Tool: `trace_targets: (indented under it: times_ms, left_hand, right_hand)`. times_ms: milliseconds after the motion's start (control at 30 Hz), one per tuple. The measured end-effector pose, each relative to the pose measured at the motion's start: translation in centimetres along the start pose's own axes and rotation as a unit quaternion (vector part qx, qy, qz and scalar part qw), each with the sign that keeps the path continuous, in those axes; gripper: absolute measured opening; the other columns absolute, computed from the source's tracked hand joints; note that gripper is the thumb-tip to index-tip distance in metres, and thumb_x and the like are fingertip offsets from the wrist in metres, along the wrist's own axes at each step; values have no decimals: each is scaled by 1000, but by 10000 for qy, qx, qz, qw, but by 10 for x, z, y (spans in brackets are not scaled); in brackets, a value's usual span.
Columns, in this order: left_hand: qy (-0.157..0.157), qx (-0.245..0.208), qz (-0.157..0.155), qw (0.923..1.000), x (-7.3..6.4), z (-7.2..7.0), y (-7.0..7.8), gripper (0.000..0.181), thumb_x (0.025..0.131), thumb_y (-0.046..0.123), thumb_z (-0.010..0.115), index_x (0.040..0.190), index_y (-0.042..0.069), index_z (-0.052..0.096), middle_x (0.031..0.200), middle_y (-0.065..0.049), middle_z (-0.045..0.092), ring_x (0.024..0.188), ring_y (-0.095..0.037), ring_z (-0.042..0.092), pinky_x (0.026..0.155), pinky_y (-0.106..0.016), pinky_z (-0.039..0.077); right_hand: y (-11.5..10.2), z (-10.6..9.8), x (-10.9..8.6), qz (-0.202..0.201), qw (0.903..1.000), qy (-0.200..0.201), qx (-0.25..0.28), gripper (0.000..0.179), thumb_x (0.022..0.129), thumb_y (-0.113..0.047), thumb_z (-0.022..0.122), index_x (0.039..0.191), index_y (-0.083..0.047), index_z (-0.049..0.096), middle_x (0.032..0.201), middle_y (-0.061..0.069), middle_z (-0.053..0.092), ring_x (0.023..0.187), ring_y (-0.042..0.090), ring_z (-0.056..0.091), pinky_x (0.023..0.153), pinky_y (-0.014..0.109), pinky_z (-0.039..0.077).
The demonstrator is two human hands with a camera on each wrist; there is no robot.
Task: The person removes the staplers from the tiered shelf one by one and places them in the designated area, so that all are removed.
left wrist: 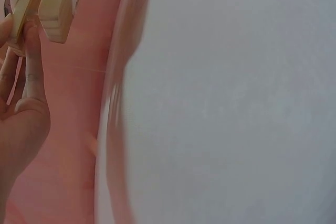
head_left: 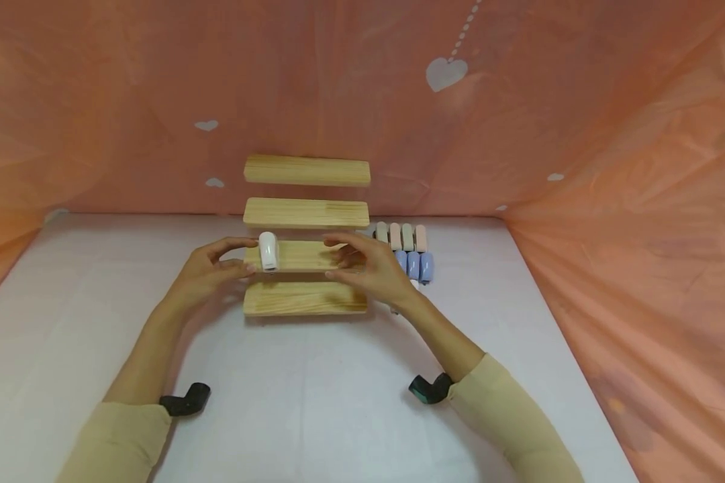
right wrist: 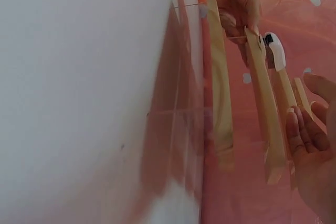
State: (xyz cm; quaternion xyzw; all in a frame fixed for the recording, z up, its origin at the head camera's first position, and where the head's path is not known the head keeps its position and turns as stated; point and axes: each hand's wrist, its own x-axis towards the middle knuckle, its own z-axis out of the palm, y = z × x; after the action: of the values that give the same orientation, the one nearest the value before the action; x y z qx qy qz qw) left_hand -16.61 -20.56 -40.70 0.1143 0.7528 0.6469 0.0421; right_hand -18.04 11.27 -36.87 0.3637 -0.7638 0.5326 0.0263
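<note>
A small white rounded item (head_left: 268,251), resembling a mini stapler, stands near the left end of a wooden shelf (head_left: 302,256), second from the bottom of a four-board rack. My left hand (head_left: 208,272) pinches that shelf's left end, thumb at the front edge and index finger behind, close beside the white item. The white item's dark underside (right wrist: 269,40) shows in the right wrist view. Over the right part of the shelf hovers my right hand (head_left: 377,268), thumb and fingers spread apart, nothing held between them.
Right of the rack lie several similar items: grey and pink ones (head_left: 407,237) behind, blue ones (head_left: 413,265) before them, white ones partly hidden by my right hand. The bottom shelf (head_left: 305,298) stands nearest me. A pink curtain (head_left: 338,87) hangs behind the white table (head_left: 302,396).
</note>
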Motion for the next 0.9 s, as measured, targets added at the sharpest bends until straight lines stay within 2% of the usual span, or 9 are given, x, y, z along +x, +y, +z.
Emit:
trace_targets:
  times_ms: [200,400,633,800,900]
  left_hand:
    - [-45,-47,-19,10000,-3,-2,-1,42,91,10,73,131,7,62,132,1,55,92,-9,70,81,-29,57]
    - [-59,107,-12,9999,0,-1,0,45,92,16,74,133,9,60,137,-2,53,96,-10,70,82,-27,55]
    - [-13,163,-42,9999,3,-1,2,43,91,16,74,132,11,62,137,-1,54,96,-9,69,83,-23,54]
    - [28,95,-99,9999,2,1,3,43,91,15,74,132,10,62,138,-5,52,95,-8,69,83,-24,54]
    - [14,111,-131,9999,0,1,3,43,91,16,74,132,11,61,139,-4,52,96,-9,69,84,-27,55]
  right_hand:
    - [-3,14,13,141,9997,-210,-11,58,82,-3,81,135,-1,58,126,17,63,105,25,66,93,27,52]
    - [-6,25,27,259,9990,-350,-66,57,82,-4,81,135,0,58,128,17,63,111,24,65,96,25,50]
    - [-9,37,42,651,9957,-573,-322,59,84,-13,81,137,-4,57,133,10,62,120,18,60,100,21,45]
    - [-11,47,50,690,9938,-743,-466,62,83,-19,83,138,-10,57,129,4,64,118,12,60,99,19,44]
    - [-11,51,53,623,9926,-847,-613,65,82,-20,84,139,-12,56,128,2,65,116,10,60,98,18,45]
